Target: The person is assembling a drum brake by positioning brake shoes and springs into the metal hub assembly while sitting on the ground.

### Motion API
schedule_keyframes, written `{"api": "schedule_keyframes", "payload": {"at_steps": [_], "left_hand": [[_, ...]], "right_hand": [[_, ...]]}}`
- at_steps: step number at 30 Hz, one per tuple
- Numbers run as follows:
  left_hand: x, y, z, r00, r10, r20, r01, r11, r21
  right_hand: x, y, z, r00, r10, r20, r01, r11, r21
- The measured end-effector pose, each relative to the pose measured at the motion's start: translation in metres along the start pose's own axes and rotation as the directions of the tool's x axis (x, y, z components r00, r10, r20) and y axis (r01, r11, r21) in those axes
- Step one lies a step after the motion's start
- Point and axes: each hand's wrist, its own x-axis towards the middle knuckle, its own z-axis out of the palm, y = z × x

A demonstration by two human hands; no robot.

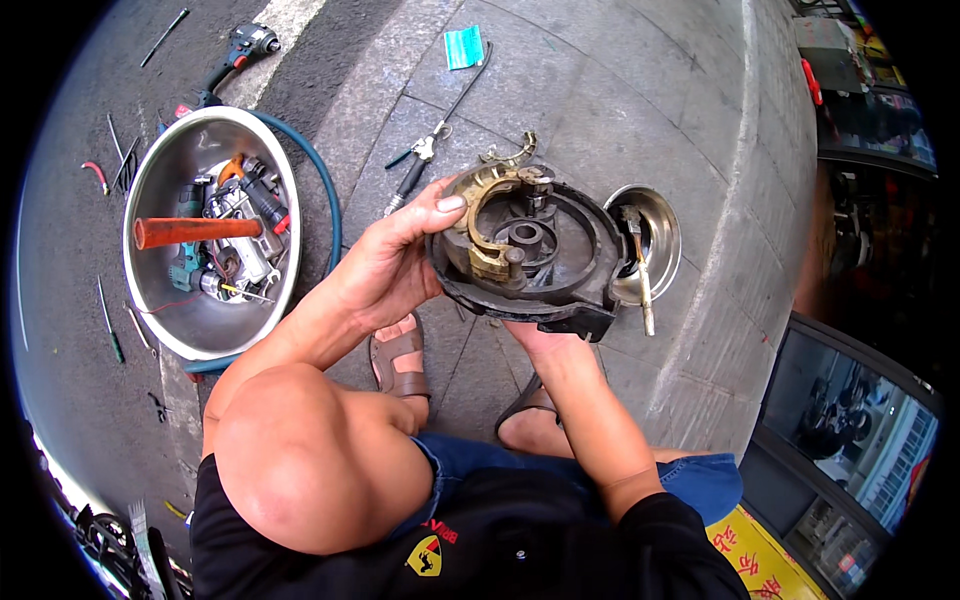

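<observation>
A dark, greasy drum brake plate (pixel 580 250) is held up in front of me, its inner side facing up. A curved brake shoe (pixel 480 225) sits on the plate's left side, against the pins at its two ends. My left hand (pixel 400 245) is closed on the plate's left edge, with the thumb on top by the shoe. From below, my right hand (pixel 545 338) supports the plate's near side; its fingers are hidden under it. Just beyond the plate, another curved brake shoe (pixel 513 150) lies on the pavement.
A big steel basin (pixel 133 265) at the left holds power tools and an orange-handled tool (pixel 195 232). A blue hose (pixel 325 180) curves round it. Pliers (pixel 422 150), a cordless driver (pixel 235 60) and a teal packet (pixel 463 47) lie farther off. At right, a brush (pixel 643 285) leans in a metal bowl (pixel 672 235).
</observation>
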Motion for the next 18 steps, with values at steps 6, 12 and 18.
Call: {"api": "schedule_keyframes", "payload": {"at_steps": [6,12,18], "left_hand": [[0.000,-0.002,-0.003,0.999,-0.015,-0.048,0.008,0.990,-0.140],[0.002,0.000,-0.006,0.999,-0.011,-0.039,0.017,0.989,0.147],[0.007,-0.005,-0.001,0.999,-0.007,-0.038,0.019,0.948,0.317]], "right_hand": [[-0.003,0.003,0.006,0.995,-0.096,-0.012,0.093,0.983,-0.160],[-0.002,0.009,0.019,0.967,-0.254,-0.004,0.226,0.868,-0.442],[0.000,0.005,0.027,0.940,-0.342,0.023,0.284,0.740,-0.609]]}}
